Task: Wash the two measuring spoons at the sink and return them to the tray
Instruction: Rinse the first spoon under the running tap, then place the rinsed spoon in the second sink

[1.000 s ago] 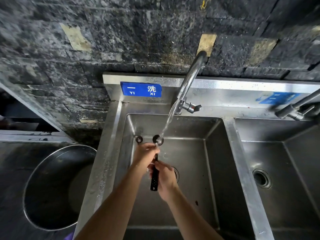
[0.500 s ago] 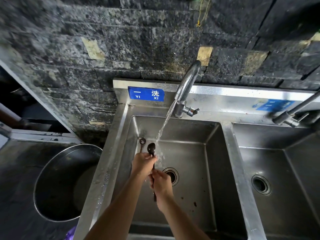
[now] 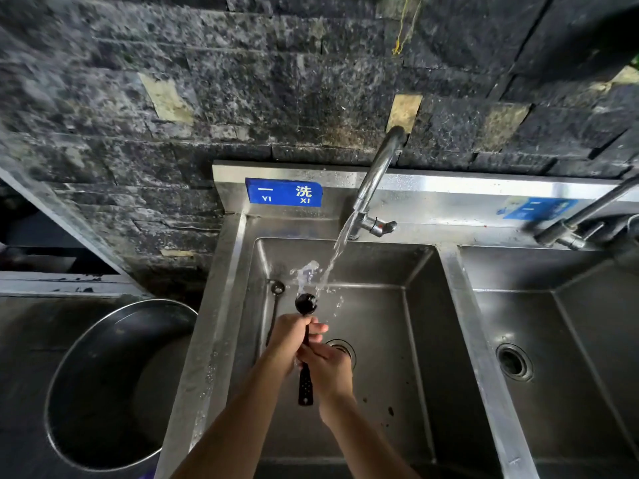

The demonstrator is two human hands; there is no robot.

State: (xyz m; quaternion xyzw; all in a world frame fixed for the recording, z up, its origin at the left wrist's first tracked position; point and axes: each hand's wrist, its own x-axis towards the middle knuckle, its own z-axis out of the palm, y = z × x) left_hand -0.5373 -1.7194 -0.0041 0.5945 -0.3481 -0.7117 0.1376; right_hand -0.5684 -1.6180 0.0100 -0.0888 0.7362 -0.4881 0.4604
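Head view: left hand (image 3: pixel 288 340) and right hand (image 3: pixel 328 369) both hold the black spoon (image 3: pixel 305 303) over the sink's (image 3: pixel 214 323) left basin. The left fingers curl round the handle just below the bowl, and the right fingers grip lower down. Water (image 3: pixel 340 243) from the tap (image 3: pixel 375 174) splashes at the bowl. A metal spoon (image 3: pixel 277 288) lies against the basin's left wall.

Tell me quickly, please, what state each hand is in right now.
The left hand grips the black measuring spoon just below its bowl.
The right hand grips the same spoon's handle, lower down.
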